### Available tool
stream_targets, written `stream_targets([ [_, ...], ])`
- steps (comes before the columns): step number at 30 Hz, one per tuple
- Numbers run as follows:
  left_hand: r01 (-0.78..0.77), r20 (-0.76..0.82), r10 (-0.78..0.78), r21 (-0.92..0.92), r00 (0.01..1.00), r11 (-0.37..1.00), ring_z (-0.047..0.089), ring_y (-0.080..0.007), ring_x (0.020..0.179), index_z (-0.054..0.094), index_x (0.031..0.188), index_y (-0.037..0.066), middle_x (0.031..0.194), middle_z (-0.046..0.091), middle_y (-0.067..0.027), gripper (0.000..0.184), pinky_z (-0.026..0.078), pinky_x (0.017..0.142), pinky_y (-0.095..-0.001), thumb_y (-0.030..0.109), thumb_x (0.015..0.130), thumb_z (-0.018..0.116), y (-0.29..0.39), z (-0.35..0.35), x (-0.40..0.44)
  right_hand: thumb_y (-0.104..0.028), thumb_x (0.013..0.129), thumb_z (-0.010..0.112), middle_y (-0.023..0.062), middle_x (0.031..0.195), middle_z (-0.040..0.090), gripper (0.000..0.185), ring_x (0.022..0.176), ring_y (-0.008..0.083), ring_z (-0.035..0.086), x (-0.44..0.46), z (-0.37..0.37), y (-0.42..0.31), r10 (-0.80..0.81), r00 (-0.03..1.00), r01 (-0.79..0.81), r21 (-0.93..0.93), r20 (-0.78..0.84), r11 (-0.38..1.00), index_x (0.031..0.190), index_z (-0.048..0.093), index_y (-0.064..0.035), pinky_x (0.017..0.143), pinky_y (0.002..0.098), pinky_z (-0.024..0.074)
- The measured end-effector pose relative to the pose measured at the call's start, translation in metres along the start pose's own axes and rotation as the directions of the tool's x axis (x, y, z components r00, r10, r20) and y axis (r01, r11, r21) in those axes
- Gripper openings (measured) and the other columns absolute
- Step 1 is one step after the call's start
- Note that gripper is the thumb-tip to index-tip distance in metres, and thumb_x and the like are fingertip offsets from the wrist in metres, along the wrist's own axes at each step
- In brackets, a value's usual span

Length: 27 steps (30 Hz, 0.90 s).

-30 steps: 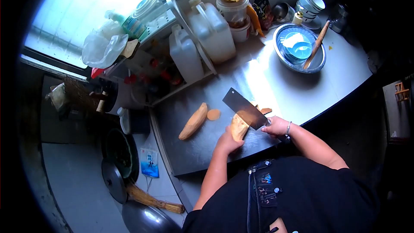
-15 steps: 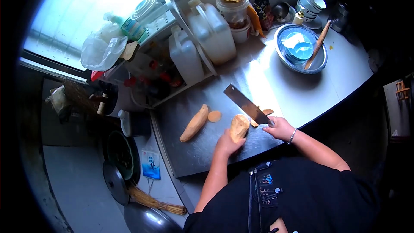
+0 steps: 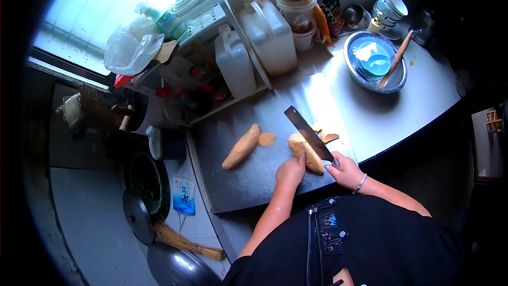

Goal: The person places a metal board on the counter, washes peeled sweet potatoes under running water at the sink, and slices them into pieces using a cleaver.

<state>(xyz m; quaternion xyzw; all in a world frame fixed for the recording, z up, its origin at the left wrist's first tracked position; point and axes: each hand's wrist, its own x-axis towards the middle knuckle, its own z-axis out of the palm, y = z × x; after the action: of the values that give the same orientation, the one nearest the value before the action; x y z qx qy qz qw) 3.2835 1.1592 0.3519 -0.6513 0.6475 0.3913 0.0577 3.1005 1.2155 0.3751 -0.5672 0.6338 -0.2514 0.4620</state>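
- The right hand (image 3: 346, 171) is wrapped around the handle of a broad knife (image 3: 307, 128); a bracelet (image 3: 362, 181) circles the wrist.
- The left hand (image 3: 292, 172) grasps what looks like a peeled sweet potato (image 3: 307, 149) from its left side, with a digit pressed along the top; the fingers underneath are hidden.
- That sweet potato is between the two hands, at the near part of the desk (image 3: 254, 180); whether it rests on the surface or is held just above it cannot be told.
- The blade slants over its right side. Whether the edge touches the flesh is unclear.
- For good knife work here, I would bear the root down firmly on the desk, since bare flesh is likely slippery and a rounded side can roll.
- The left fingertips look near the blade; tucking them back from its line would be safer.
- Light, shallow strokes should waste little, with a small turn of the root between them.
- Scraps (image 3: 329, 136) lie just right of the blade; pushing them aside would give the root a steadier seat.
- A round slice (image 3: 266, 139) lies just beside a second sweet potato (image 3: 241, 146), both well left of the blade.
- Farther off, a basin (image 3: 400, 82) holds blue containers (image 3: 373, 58).
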Motion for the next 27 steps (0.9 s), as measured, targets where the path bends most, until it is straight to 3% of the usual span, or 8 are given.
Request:
stream_targets([
  [5,0.029,-0.016,-0.029,0.021,0.999,0.999,0.059,-0.0367,0.091,0.064,0.096,0.006,0.094,0.063,-0.0208,0.056,0.045,0.079,-0.0454,0.046,0.092,0.025,0.001,0.006,-0.001,-0.020,0.082,0.060,0.0264,0.087,0.060,0.034,0.083,0.0396,0.059,-0.008,0.000,-0.005,0.096,0.994,-0.094,-0.037,0.044,0.995,0.107,0.051,0.0017,0.073,0.0396,0.0472],
  [17,-0.064,-0.032,0.064,0.009,0.997,0.998,0.058,-0.0378,0.091,0.063,0.095,0.008,0.092,0.062,-0.0213,0.050,0.044,0.081,-0.0453,0.042,0.092,0.027,-0.013,0.006,-0.002,-0.020,0.082,0.060,0.0235,0.093,0.061,0.038,0.086,0.0334,0.061,-0.020,-0.012,-0.007,0.078,0.996,-0.077,-0.008,0.050,0.997,0.112,0.049,0.0018,0.076,0.0368,0.0469],
  [18,-0.059,-0.035,0.059,0.012,0.998,0.998,0.058,-0.0378,0.091,0.063,0.095,0.008,0.092,0.062,-0.0213,0.050,0.044,0.081,-0.0453,0.042,0.092,0.027,-0.016,0.005,-0.003,-0.020,0.083,0.060,0.0229,0.092,0.061,0.039,0.086,0.0330,0.061,-0.019,-0.019,-0.015,0.019,1.000,-0.019,-0.010,-0.011,1.000,0.113,0.049,0.0017,0.076,0.0369,0.0467],
  [21,-0.082,-0.064,0.080,-0.027,0.995,0.996,0.057,-0.0383,0.090,0.063,0.095,0.007,0.092,0.062,-0.0215,0.049,0.044,0.081,-0.0456,0.042,0.092,0.028,-0.031,0.008,-0.004,-0.011,0.081,0.061,0.0117,0.069,0.056,0.033,0.059,0.0236,0.054,-0.019,-0.051,-0.069,-0.112,0.985,0.145,0.283,-0.128,0.948,0.109,0.049,0.0023,0.058,0.0299,0.0442],
  [23,-0.027,-0.122,0.021,-0.048,0.992,0.998,0.057,-0.0389,0.089,0.061,0.096,0.007,0.091,0.062,-0.0210,0.047,0.044,0.079,-0.0464,0.041,0.092,0.029,-0.040,0.010,-0.001,-0.005,0.080,0.060,0.0095,0.063,0.051,0.033,0.049,0.0207,0.049,-0.019,-0.054,-0.069,-0.449,0.839,0.478,0.024,-0.306,0.878,0.109,0.047,0.0019,0.050,0.0291,0.0403],
  [25,-0.032,-0.133,0.026,-0.041,0.991,0.999,0.057,-0.0392,0.089,0.060,0.095,0.007,0.091,0.062,-0.0211,0.046,0.043,0.078,-0.0468,0.041,0.092,0.029,-0.044,0.009,-0.001,-0.005,0.080,0.059,0.0130,0.067,0.055,0.030,0.055,0.0236,0.055,-0.020,-0.030,-0.042,-0.408,0.865,0.419,-0.027,-0.291,0.908,0.107,0.049,0.0009,0.053,0.0305,0.0434],
  [26,-0.031,-0.152,0.024,-0.042,0.988,0.999,0.056,-0.0395,0.088,0.060,0.094,0.006,0.090,0.061,-0.0211,0.046,0.043,0.077,-0.0471,0.041,0.092,0.030,-0.044,0.006,0.000,-0.009,0.081,0.058,0.0192,0.076,0.060,0.029,0.066,0.0317,0.061,-0.017,-0.019,-0.026,-0.214,0.974,0.205,-0.113,-0.074,0.972,0.107,0.050,-0.0004,0.061,0.0356,0.0474],
  [27,-0.029,-0.158,0.022,-0.044,0.987,0.999,0.056,-0.0395,0.088,0.060,0.094,0.006,0.090,0.061,-0.0211,0.046,0.043,0.077,-0.0471,0.041,0.092,0.030,-0.041,0.003,-0.002,-0.014,0.082,0.057,0.0243,0.084,0.060,0.030,0.078,0.0382,0.061,-0.014,-0.001,0.001,-0.006,0.997,0.025,-0.256,0.075,0.966,0.108,0.050,-0.0010,0.070,0.0405,0.0477],
])
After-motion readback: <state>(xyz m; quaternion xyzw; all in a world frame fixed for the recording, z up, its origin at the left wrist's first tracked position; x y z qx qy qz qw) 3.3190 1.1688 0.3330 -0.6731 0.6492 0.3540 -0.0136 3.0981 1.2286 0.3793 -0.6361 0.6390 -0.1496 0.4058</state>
